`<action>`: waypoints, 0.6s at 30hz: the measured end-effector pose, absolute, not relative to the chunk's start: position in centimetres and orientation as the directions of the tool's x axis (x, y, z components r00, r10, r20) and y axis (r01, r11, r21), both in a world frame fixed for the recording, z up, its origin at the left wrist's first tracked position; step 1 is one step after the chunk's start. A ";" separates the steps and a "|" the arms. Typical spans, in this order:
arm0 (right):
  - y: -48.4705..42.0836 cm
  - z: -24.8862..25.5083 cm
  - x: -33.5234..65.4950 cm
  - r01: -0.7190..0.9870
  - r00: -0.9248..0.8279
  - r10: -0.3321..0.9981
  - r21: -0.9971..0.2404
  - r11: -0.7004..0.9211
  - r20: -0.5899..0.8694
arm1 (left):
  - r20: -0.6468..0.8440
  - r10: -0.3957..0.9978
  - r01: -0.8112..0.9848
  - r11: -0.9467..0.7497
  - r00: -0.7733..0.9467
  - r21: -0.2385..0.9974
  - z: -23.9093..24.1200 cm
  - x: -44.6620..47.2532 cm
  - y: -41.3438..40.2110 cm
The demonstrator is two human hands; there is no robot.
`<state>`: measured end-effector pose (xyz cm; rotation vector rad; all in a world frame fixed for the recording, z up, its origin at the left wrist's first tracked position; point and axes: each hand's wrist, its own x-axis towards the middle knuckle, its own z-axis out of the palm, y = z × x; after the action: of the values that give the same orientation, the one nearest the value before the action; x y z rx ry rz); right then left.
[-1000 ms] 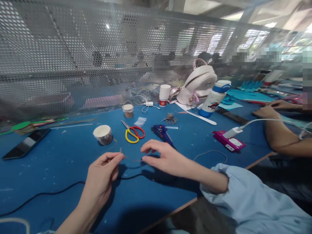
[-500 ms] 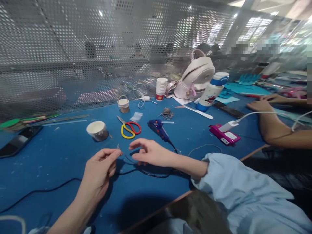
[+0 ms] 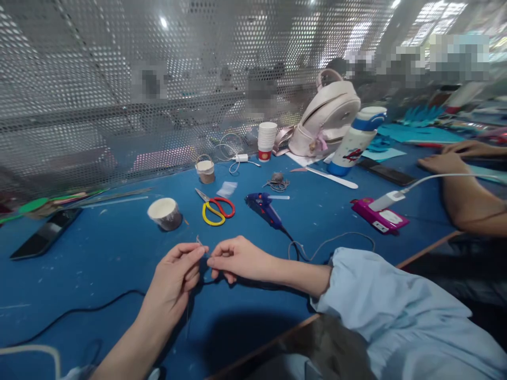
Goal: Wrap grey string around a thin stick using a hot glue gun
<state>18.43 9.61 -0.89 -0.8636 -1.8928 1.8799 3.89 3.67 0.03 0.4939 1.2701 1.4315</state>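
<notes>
My left hand [image 3: 176,277] pinches a thin piece of string or wire [image 3: 199,242] between thumb and forefinger, its short end poking up above the fingertips. My right hand [image 3: 233,258] is closed in a pinch right beside it, fingertips meeting the left ones on the same thin strand just above the blue table [image 3: 99,253]. A long strand [image 3: 336,240] trails to the right behind my right wrist. Nearest on the table are red and yellow scissors [image 3: 217,208], a blue glue gun [image 3: 263,206] and a paper cup [image 3: 165,213].
A perforated metal screen [image 3: 158,79] closes the far side. A phone [image 3: 45,236] lies at left, a black cable [image 3: 79,311] crosses the near table. A stack of cups [image 3: 266,140], a pink backpack [image 3: 328,121], a bottle [image 3: 354,140] and a pink device [image 3: 380,218] stand right. Another person's arm [image 3: 467,198] rests at right.
My right hand has moved left and closed into a pinch against the left fingertips; the strand between the hands has shortened. The view shifted slightly.
</notes>
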 end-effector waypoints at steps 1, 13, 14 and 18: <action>9.6 -0.9 18.4 0.208 -0.762 0.622 -0.978 -0.030 -0.181 | -0.342 0.888 -0.446 0.184 -0.307 0.876 0.0 3.9 3.7; 12.1 5.5 30.2 0.667 -0.685 0.728 -0.416 0.618 -0.017 | -0.418 0.839 -0.453 0.240 -0.348 0.859 -0.2 2.7 3.9; 12.9 5.7 31.2 0.746 -0.624 0.777 -0.356 0.562 -0.081 | -0.416 0.841 -0.451 0.241 -0.344 0.859 -0.2 2.8 3.9; 16.5 4.0 32.3 0.844 -0.498 0.844 -0.335 0.418 -0.200 | -0.413 0.857 -0.435 0.259 -0.308 0.863 -0.6 3.2 4.0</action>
<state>32.34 16.54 4.03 -1.5750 -2.6461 0.6260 3.22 4.04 -0.57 0.4417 1.3316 1.3663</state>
